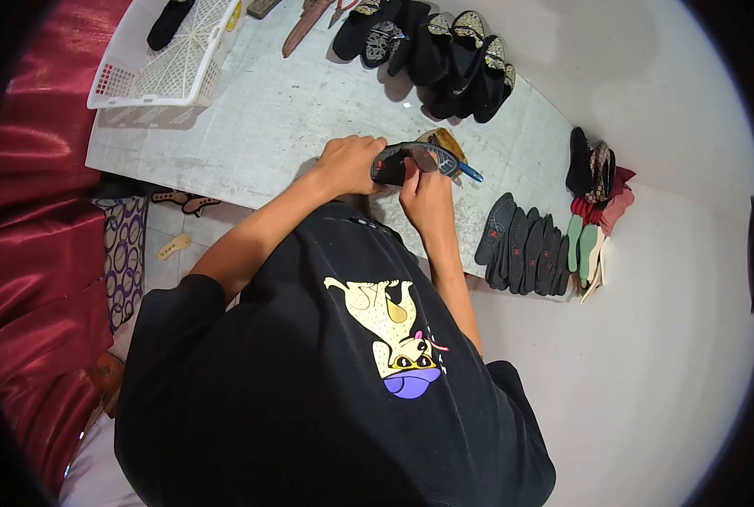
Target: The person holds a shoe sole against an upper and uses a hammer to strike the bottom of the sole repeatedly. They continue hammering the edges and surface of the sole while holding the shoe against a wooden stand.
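Observation:
A black shoe sole [391, 166] is held above the table between my two hands. My left hand [349, 164] grips its left end, with the fingers wrapped round the edge. At its right part my right hand [428, 196] is closed against the sole, the thumb lying on its surface. Just behind the right hand lies a brown and yellowish block [447, 142], partly hidden by the sole. A blue tool handle [471, 172] sticks out to the right of the sole; what it joins is hidden.
Black shoes with patterned parts [432, 51] line the table's back edge. A white basket [199, 80] stands at the back left, beside pliers [341, 12]. Stacked black soles [525, 245], green soles [574, 241] and fabric pieces [598, 169] sit at the right edge.

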The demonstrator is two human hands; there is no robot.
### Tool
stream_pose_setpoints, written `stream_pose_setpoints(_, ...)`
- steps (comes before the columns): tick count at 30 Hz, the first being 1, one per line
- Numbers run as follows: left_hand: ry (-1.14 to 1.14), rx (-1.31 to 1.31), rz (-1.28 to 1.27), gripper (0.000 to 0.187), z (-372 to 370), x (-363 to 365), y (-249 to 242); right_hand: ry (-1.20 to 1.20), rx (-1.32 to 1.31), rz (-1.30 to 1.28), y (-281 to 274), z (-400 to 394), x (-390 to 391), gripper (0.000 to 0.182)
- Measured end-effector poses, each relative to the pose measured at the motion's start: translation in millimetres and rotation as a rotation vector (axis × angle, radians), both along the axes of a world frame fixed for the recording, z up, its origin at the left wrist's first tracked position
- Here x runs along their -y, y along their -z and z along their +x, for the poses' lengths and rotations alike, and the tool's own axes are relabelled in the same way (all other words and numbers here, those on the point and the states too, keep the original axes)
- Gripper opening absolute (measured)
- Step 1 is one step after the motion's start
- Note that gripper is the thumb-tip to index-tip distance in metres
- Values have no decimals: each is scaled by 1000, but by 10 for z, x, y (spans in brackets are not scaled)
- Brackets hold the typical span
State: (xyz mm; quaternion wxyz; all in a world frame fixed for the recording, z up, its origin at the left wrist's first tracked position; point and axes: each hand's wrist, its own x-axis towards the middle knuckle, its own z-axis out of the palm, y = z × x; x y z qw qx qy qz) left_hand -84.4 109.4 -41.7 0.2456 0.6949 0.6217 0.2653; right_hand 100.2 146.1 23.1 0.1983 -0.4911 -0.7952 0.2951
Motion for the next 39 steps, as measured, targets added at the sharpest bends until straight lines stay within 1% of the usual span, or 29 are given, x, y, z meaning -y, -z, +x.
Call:
stream_pose_setpoints(1,6,1,3,56,0,14,4,-13,-22,-1,-16,-1,-17,14)
stream_pose_setpoints(3,7,-48,-98,51,14,38,20,-9,-18,7,-20,3,-14,15)
stream_pose_setpoints(5,14,-53,-113,50,31,24,38,-20,-16,7,-50,-5,7,16)
stream_pose_setpoints(7,18,-58,-128,50,48,0,35,45,-38,-143,-276,-44,11,18)
stream_pose_setpoints(9,43,-44,-160,52,21,9,25,16,-33,-141,-292,-58,76,19)
stream_pose_setpoints(11,25,-44,-131,54,32,33,62,-8,-160,18,-185,-74,169,16)
stream_pose_setpoints(12,16,-44,-98,56,51,38,70,-75,-107,28,-136,-103,143,16)
stream_pose_setpoints(13,17,-42,-98,56,65,33,79,-74,-104,28,-129,-77,147,16)
stream_pose_setpoints(15,33,-35,-88,60,39,39,92,-34,-57,-93,-150,-88,164,18)
stream_pose_setpoints(16,33,-38,-92,60,31,61,94,-62,-97,-23,-150,-95,192,20)
stream_pose_setpoints(17,36,-38,-89,62,23,50,91,-60,-100,-21,-126,-106,199,20)
stream_pose_setpoints(20,43,-30,-92,64,37,36,105,-29,10,-99,-37,-71,243,19)
stream_pose_setpoints(21,31,-32,-101,65,22,32,89,-27,10,-99,-60,-61,249,19)
stream_pose_setpoints(23,23,-33,-123,63,41,41,44,-59,11,0,-127,-52,292,21)
stream_pose_setpoints(24,16,-31,-138,62,46,21,24,-56,9,2,-117,-67,286,21)
stream_pose_setpoints(26,12,-28,-119,60,62,26,44,-20,-69,-32,-96,-42,307,21)
stream_pose_setpoints(27,-4,-28,-102,58,69,23,44,-18,-66,-32,-108,-10,278,21)
stream_pose_setpoints(29,3,-31,-126,58,60,29,37,-17,-188,41,-157,29,239,21)
stream_pose_setpoints(30,8,-33,-142,58,54,14,31,49,-166,-22,-235,11,292,20)
stream_pose_setpoints(32,9,-23,-123,58,47,7,77,44,-118,-57,-150,26,265,21)
stream_pose_setpoints(34,3,-15,-100,58,64,-22,49,52,17,-175,-218,50,261,21)
stream_pose_setpoints(35,2,-27,-120,59,56,-21,35,48,14,-177,-257,40,301,21)
stream_pose_setpoints(37,-1,-42,-148,60,34,17,20,31,-117,-33,-293,9,397,21)
stream_pose_setpoints(39,-5,-46,-153,62,61,20,24,13,-107,4,-142,53,428,22)
